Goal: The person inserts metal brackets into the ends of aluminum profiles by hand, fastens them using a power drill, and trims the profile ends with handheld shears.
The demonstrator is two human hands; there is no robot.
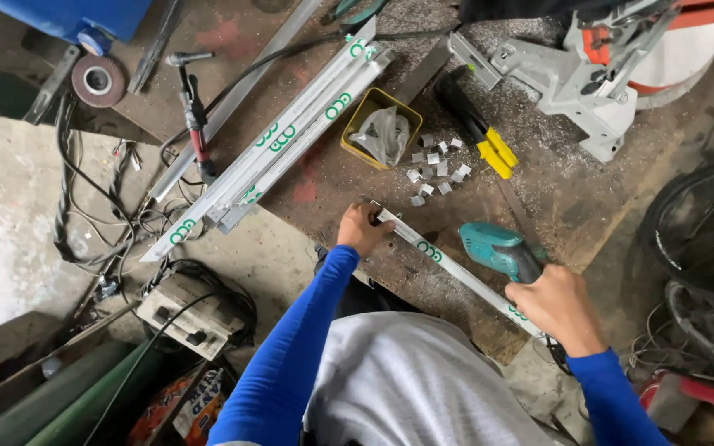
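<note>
On the rusty steel bench we pin a white aluminium strip: our left hand pinches its far end, our right hand grips a teal power tool, probably a drill. Loose hold could let it skid. Metal chips litter the cluttered workshop; small cut pieces lie nearby.

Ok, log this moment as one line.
left hand: holds aluminium strip end | right hand: grips teal power tool | workbench: small cut pieces
</note>
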